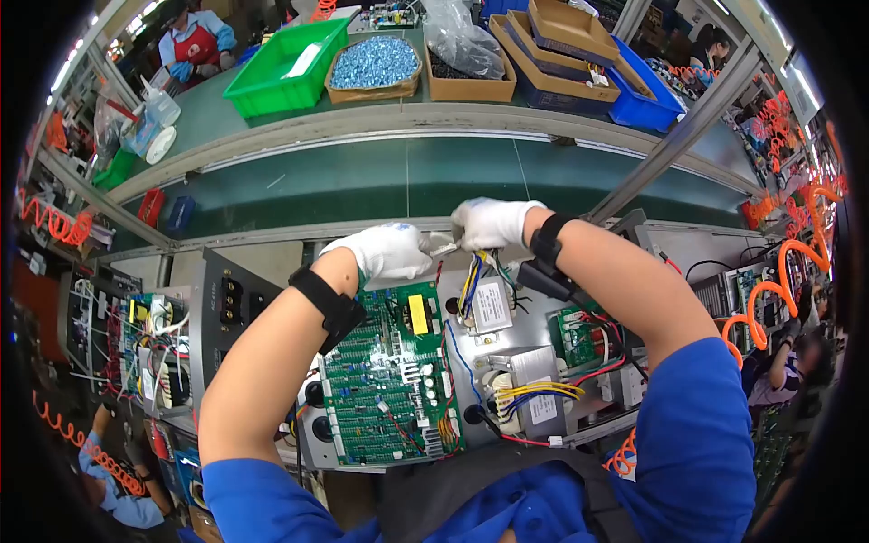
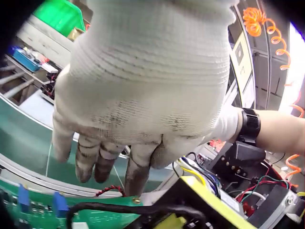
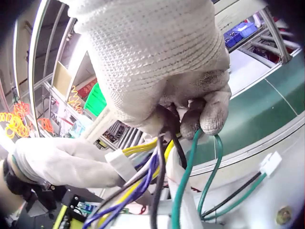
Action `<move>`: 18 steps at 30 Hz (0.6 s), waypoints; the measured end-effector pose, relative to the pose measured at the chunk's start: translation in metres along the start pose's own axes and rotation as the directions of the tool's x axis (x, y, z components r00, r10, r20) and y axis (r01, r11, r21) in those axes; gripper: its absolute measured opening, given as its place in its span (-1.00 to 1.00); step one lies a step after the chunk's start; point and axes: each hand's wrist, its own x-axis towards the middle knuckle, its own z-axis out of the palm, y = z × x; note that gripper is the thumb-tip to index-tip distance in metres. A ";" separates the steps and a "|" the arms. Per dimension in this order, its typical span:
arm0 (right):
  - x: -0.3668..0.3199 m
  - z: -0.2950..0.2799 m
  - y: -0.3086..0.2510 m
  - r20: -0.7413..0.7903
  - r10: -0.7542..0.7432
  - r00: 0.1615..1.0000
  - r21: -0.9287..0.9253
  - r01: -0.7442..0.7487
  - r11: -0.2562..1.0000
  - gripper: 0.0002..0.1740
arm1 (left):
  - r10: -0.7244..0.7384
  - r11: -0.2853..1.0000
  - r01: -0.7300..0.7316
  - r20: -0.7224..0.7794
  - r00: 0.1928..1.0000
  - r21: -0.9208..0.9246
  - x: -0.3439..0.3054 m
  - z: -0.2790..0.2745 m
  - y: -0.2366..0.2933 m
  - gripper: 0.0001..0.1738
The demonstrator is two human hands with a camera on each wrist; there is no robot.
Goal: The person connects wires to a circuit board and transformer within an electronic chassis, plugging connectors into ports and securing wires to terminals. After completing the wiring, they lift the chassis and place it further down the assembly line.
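Note:
Both hands wear white gloves with greyed fingertips. My left hand is over the far edge of a green circuit board and pinches a white plug connector at its fingertips. Yellow, purple and black wires run from that connector. Close beside it, my right hand has its fingers curled round several wires, among them green wires. Below the right hand, the wires lead down to a labelled transformer. A second white connector on green and black wires lies loose to the side.
A larger transformer with yellow leads stands nearer the body. A black panel rises at the left. Behind the metal rail lies a green bench surface. On the shelf are a green bin and a box of blue parts.

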 end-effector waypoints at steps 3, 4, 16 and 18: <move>-0.006 -0.008 -0.008 0.015 0.038 0.999 -0.069 -0.037 0.997 -0.61 | -0.094 0.992 0.099 0.058 0.994 -0.082 -0.005 -0.011 0.016 -0.44; -0.017 -0.019 -0.011 0.004 0.083 0.997 -0.029 -0.083 0.996 -0.61 | -0.136 0.987 0.146 0.138 0.981 -0.065 0.005 -0.011 0.015 -0.24; -0.002 -0.001 0.018 0.085 0.078 0.993 -0.050 -0.073 0.996 -0.38 | -0.045 0.951 0.090 -0.157 0.987 0.294 -0.018 -0.022 0.054 -0.75; -0.012 -0.020 0.015 0.104 0.198 0.975 -0.169 -0.179 0.969 -0.26 | 0.216 0.958 -0.198 -0.073 0.974 0.206 -0.045 -0.008 0.068 -0.81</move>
